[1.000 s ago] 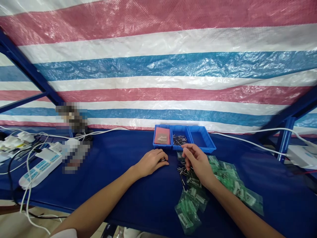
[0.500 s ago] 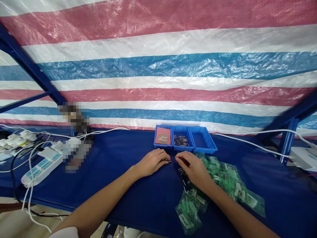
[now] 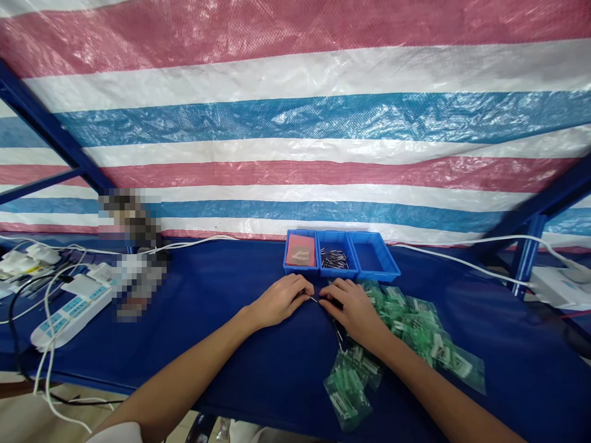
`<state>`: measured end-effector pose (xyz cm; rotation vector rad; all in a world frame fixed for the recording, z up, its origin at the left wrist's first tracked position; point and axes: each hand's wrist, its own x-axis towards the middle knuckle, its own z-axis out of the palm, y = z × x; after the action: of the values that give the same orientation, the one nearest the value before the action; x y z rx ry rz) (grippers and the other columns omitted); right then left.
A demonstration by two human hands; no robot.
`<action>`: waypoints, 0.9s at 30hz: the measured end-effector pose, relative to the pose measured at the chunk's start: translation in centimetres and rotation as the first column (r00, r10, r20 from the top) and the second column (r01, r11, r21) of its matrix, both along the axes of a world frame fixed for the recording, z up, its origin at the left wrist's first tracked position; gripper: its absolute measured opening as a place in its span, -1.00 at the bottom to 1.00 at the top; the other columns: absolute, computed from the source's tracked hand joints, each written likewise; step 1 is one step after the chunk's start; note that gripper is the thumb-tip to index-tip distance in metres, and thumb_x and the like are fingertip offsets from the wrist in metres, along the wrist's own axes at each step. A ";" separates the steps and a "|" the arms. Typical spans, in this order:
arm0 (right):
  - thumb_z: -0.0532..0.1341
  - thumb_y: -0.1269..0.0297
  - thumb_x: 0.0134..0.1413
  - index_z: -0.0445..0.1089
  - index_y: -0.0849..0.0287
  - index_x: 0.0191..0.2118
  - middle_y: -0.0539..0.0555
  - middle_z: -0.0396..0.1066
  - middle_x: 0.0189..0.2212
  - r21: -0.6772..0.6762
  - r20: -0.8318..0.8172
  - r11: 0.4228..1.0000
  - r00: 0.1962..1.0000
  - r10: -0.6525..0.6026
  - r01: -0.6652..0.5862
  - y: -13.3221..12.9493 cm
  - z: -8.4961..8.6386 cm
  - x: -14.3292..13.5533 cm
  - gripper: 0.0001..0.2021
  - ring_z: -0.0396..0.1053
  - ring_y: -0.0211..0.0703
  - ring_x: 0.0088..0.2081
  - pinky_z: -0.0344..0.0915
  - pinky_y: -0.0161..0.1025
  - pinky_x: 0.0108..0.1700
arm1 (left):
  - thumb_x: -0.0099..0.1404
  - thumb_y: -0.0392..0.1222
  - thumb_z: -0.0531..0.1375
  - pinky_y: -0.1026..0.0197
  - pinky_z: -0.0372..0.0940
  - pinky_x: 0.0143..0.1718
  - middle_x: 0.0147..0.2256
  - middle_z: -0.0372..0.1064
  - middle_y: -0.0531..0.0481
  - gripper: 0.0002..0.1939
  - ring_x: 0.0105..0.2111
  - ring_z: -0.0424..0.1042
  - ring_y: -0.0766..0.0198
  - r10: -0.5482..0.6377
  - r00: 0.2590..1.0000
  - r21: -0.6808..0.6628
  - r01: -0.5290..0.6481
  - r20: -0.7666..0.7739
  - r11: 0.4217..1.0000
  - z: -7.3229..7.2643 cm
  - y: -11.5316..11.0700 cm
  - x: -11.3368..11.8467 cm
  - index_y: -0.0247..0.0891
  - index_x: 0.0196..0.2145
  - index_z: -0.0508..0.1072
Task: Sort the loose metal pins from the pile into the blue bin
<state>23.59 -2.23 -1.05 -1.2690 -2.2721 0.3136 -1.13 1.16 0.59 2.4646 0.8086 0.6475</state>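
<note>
My left hand (image 3: 284, 301) is closed, thumb and fingertips pinching a thin metal rod (image 3: 314, 299) whose tip sticks out to the right. Just across from it, my right hand (image 3: 351, 307) has its thumb and fingers drawn together by that tip; whatever it holds is hidden. Several similar slim dark and silver rods (image 3: 338, 335) lie on the table under my right hand, partly covered. A heap of clear bags with green and white contents (image 3: 418, 326) spreads to the right of that hand, and more such bags (image 3: 347, 391) lie nearer to me.
Behind my hands stand three joined blue bins: the left bin (image 3: 287, 268) with a pink piece and a small bag, the middle bin (image 3: 339, 274) with many slim rods, the right bin (image 3: 373, 255) bare inside. A power strip (image 3: 69, 317) and cables occupy the left.
My right hand has moved slightly left, bringing its fingertips close to the rod in my left hand. The whole view has shifted a little.
</note>
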 end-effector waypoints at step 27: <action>0.16 0.31 0.50 0.45 0.08 -0.20 0.07 0.47 -0.21 0.034 -0.079 0.998 0.996 -0.047 0.050 -0.1 0.7 -0.2 -0.83 0.41 -0.02 -0.16 0.09 -0.07 -0.11 | 0.62 -0.21 0.08 0.20 0.32 -0.04 -0.14 0.40 -0.05 -0.92 -0.12 0.39 0.20 0.015 1.000 0.046 -0.015 0.011 0.999 0.0 -0.1 0.2 -0.21 -0.07 0.36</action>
<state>23.35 -2.31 -0.36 -1.2698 -2.1684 0.2982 -0.95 1.04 0.62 2.4966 0.8175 0.6908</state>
